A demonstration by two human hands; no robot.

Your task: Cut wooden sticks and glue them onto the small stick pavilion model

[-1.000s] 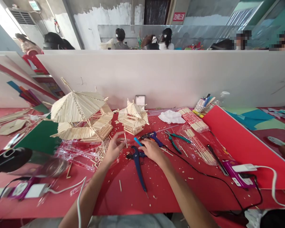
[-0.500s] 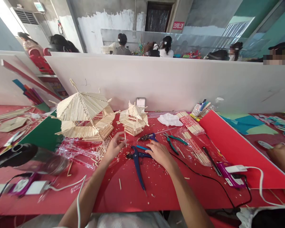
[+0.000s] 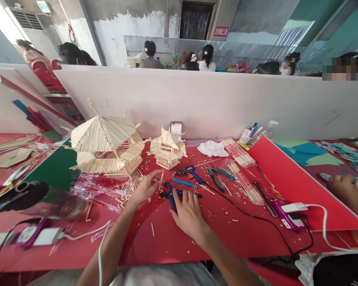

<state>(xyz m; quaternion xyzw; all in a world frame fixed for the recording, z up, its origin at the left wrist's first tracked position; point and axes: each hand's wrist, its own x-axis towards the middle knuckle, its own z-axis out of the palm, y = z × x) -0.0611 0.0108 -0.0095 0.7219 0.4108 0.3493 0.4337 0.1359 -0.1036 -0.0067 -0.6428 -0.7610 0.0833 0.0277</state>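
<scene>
My left hand (image 3: 146, 187) pinches a short wooden stick (image 3: 161, 179) upright between thumb and fingertips. My right hand (image 3: 189, 212) lies over a blue-handled cutter (image 3: 170, 195), its fingers and thumb bent around the handles and hiding much of them. Just beyond the cutter is a blue pen (image 3: 184, 183). Behind the pen lies a blue hot glue gun (image 3: 191, 171) with a black cord. Two pavilion models made of wooden sticks stand farther back, a large one (image 3: 103, 135) on the left and a small one (image 3: 167, 149) in the middle.
To the right are green-handled pliers (image 3: 219, 176), bagged wooden sticks (image 3: 244, 184) and a purple power strip (image 3: 286, 214). A dark bottle (image 3: 44, 198) lies at left near clear wrappers (image 3: 98, 190). Another person's hand (image 3: 346, 190) is at the far right.
My right hand has moved from the blue pen and glue gun down and left onto the cutter. The pen now lies free. My left hand has shifted slightly right, still pinching the stick.
</scene>
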